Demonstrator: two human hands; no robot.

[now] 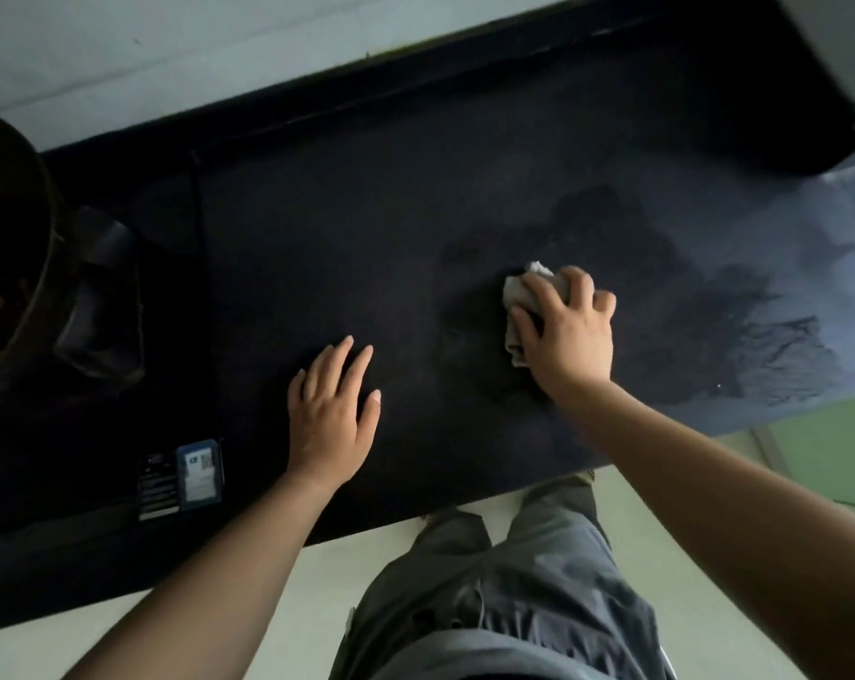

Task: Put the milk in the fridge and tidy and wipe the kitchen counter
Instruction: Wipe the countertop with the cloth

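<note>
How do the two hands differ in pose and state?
The left hand lies flat, fingers straight, holding nothing; the right hand grips a cloth, fingers curled. The left hand is nearer the front edge; the right hand reaches farther. Both lie over the counter.

Left hand flat, right hand curled.

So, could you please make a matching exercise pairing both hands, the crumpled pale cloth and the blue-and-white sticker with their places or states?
Things:
1 left hand
2 right hand
3 crumpled pale grey cloth
4 blue-and-white rectangular sticker

Places or states:
A bunched under a hand
B near the front edge, left of both hands
C resting flat on the dark counter
D gripping the cloth

Pairs: 1-C, 2-D, 3-A, 4-B
</note>
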